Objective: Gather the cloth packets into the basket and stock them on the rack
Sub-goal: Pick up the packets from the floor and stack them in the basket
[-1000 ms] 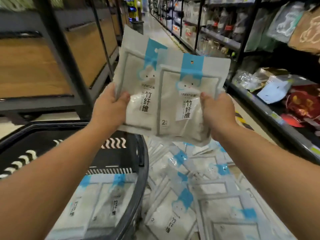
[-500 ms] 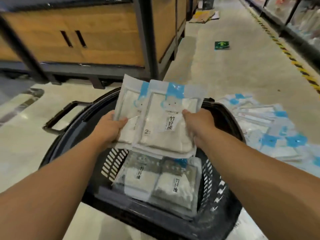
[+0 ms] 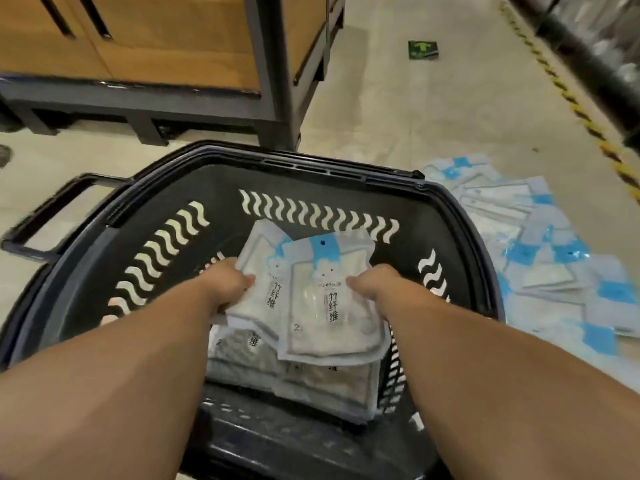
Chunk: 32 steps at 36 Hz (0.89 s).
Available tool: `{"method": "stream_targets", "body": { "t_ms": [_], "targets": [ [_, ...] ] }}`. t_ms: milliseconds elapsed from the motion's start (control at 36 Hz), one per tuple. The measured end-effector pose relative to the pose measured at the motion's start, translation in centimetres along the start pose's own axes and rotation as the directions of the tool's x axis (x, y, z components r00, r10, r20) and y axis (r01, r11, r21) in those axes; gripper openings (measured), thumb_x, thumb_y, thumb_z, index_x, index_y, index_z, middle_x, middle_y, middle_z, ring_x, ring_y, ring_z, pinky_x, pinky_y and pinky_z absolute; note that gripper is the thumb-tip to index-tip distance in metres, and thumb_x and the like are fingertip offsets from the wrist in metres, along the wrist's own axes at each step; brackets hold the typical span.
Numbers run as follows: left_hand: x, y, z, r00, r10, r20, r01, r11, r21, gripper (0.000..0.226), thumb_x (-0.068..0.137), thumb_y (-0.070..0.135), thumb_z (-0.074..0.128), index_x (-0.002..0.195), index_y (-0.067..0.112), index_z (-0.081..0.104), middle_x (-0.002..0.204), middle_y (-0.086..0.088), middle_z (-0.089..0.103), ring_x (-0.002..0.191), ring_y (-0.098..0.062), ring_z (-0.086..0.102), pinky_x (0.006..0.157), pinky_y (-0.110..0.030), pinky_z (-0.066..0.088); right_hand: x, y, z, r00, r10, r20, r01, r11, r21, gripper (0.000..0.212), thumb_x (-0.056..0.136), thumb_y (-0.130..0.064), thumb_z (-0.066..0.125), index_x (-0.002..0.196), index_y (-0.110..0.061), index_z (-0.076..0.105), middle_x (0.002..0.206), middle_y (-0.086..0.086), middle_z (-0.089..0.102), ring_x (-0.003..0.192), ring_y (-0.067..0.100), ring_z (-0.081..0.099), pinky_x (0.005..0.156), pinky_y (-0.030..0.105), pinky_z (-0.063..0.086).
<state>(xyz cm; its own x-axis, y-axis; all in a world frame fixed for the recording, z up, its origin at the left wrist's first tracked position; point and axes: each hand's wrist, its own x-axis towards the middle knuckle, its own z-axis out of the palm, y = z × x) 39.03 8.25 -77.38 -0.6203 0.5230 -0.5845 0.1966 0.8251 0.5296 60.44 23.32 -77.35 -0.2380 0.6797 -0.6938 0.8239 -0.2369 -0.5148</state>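
The left hand and right hand sat low inside the black basket, walled ahead and on both sides, open only above. The held cloth packets filled the gap between them, and stacked packets lay just beneath. Right of the right hand, loose packets littered the floor, which was bare farther ahead. A wooden display stand stood beyond the rim.

The basket is showing black with rows of pale wavy slots. The packets are showing white and grey, with blue tabs and black characters. Yellow-black stripes are running along the beige floor; the cabinet is showing orange-brown
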Motion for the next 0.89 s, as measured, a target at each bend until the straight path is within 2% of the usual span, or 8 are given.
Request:
{"method": "stream_targets", "body": {
  "t_ms": [56,222,361,472,583,694,778,889],
  "targets": [
    [0.6,-0.1,0.9,0.999,0.021,0.039,-0.022,0.999,0.036,0.021,0.097,0.024,0.062,0.116,0.015,0.062,0.110,-0.009,0.068,0.101,-0.030,0.066,0.098,-0.048,0.052,0.7,0.4,-0.1,1.000,-0.005,0.021,0.007,0.997,-0.073,0.045,0.098,-0.032,0.063,0.131,-0.001,0.057,0.130,0.015,0.062,0.119,0.034,0.060,0.105,0.044,0.048],
    [2.7,-0.7,2.8,0.992,0.018,0.129,-0.026,0.998,0.065,0.027,0.094,0.026,0.065,0.119,0.015,0.060,0.116,-0.013,0.068,0.102,-0.032,0.067,0.098,-0.048,0.052,2.8,1.9,-2.3,0.997,0.070,0.029,-0.064,0.983,-0.171,0.044,0.091,-0.032,0.073,0.123,-0.005,0.057,0.121,0.014,0.064,0.113,0.035,0.063,0.102,0.050,0.050],
    [2.1,0.8,4.4,0.989,0.048,0.138,-0.064,0.991,0.114,0.041,0.099,0.030,0.058,0.138,0.019,0.050,0.133,-0.010,0.059,0.116,-0.029,0.058,0.104,-0.044,0.046,4.0,3.0,-3.6,0.985,0.169,0.042,-0.165,0.982,-0.092,0.044,0.091,-0.028,0.075,0.123,-0.003,0.057,0.113,0.017,0.067,0.097,0.037,0.069,0.078,0.048,0.060],
    [2.3,-1.1,5.0,0.993,0.016,0.115,-0.038,0.980,0.193,0.039,0.101,0.029,0.054,0.136,0.012,0.050,0.132,-0.014,0.058,0.113,-0.029,0.056,0.097,-0.035,0.043,4.5,3.9,-2.1,0.989,0.148,-0.023,-0.150,0.983,-0.104,0.051,0.094,-0.031,0.071,0.131,0.001,0.056,0.125,0.014,0.066,0.111,0.031,0.064,0.097,0.040,0.052],
    [3.7,-2.3,5.0,0.992,-0.007,0.122,-0.027,0.961,0.276,0.044,0.101,0.030,0.054,0.140,0.009,0.046,0.138,-0.015,0.054,0.124,-0.033,0.053,0.104,-0.038,0.041,6.0,6.4,0.7,0.976,0.205,-0.068,-0.212,0.969,-0.129,0.054,0.096,-0.037,0.065,0.132,0.002,0.055,0.120,0.014,0.066,0.098,0.031,0.069,0.087,0.039,0.057],
    [5.7,-2.5,4.5,0.989,-0.007,0.149,-0.045,0.938,0.343,0.046,0.096,0.034,0.060,0.136,0.011,0.052,0.134,-0.014,0.058,0.119,-0.032,0.057,0.105,-0.044,0.045,6.6,8.0,2.7,0.970,0.223,-0.101,-0.237,0.960,-0.148,0.057,0.099,-0.037,0.057,0.142,0.001,0.049,0.143,0.014,0.055,0.129,0.031,0.056,0.107,0.035,0.046],
    [5.9,-3.0,4.0,0.994,-0.030,0.107,-0.022,0.891,0.454,0.052,0.095,0.034,0.063,0.137,0.005,0.051,0.135,-0.016,0.057,0.119,-0.030,0.058,0.100,-0.037,0.047,5.3,8.2,3.5,0.975,0.155,-0.162,-0.188,0.958,-0.215,0.054,0.108,-0.039,0.037,0.147,-0.003,0.043,0.151,0.017,0.045,0.140,0.030,0.042,0.113,0.030,0.033],
    [6.2,-4.8,3.4,0.986,-0.126,0.106,0.041,0.812,0.582,0.051,0.090,0.032,0.070,0.131,0.003,0.058,0.130,-0.014,0.062,0.115,-0.028,0.062,0.098,-0.036,0.050,6.6,8.9,5.3,0.963,0.022,-0.268,-0.127,0.915,-0.383,0.070,0.087,-0.030,0.068,0.141,-0.001,0.033,0.140,0.013,0.042,0.129,0.032,0.045,0.103,0.036,0.040]
  ]
}}
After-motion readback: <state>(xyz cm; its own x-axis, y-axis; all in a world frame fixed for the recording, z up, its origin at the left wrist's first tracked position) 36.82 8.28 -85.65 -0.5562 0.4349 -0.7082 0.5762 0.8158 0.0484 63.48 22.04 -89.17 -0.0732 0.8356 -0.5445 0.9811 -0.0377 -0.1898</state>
